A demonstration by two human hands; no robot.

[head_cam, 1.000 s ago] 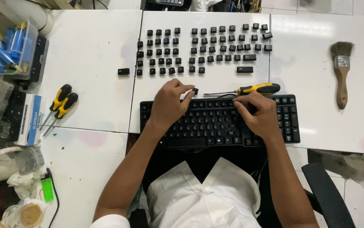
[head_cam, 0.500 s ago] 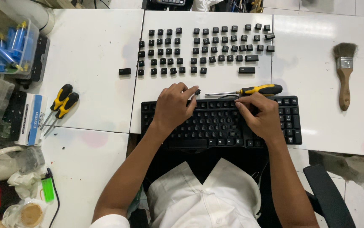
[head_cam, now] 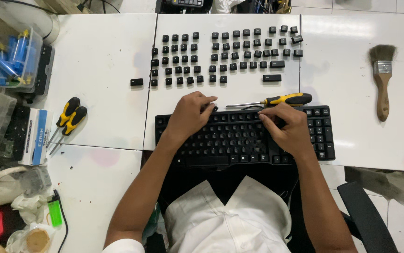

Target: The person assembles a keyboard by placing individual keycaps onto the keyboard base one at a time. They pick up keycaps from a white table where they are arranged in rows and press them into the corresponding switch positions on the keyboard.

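1. Little is changed since the earlier frames of the head view: the left hand (head_cam: pixel 190 117) is kept at the upper left rows of the black keyboard (head_cam: pixel 239 138), shifted only slightly, and the right hand (head_cam: pixel 288 129) is kept on the right-centre rows.
2. The left hand is seen curled, with its fingertips (head_cam: pixel 210 107) pressed together at the keyboard's top edge; a small dark piece appears to be pinched there, but it cannot be told for certain.
3. The right hand is bent loosely over the keys, fingers touching them; whether anything is gripped cannot be told.
4. The keyboard is laid at the near edge of the white tabletop (head_cam: pixel 103 70), directly in front of the person, and many of its keycaps are seen to be missing.
5. Removed keycaps (head_cam: pixel 225 54) are set out in rows beyond the keyboard.
6. A yellow-handled screwdriver (head_cam: pixel 277 100) is laid just above the keyboard's top edge, between the hands.
7. Two more screwdrivers (head_cam: pixel 68 117) are placed far to the left, and a paintbrush (head_cam: pixel 382 79) far to the right.
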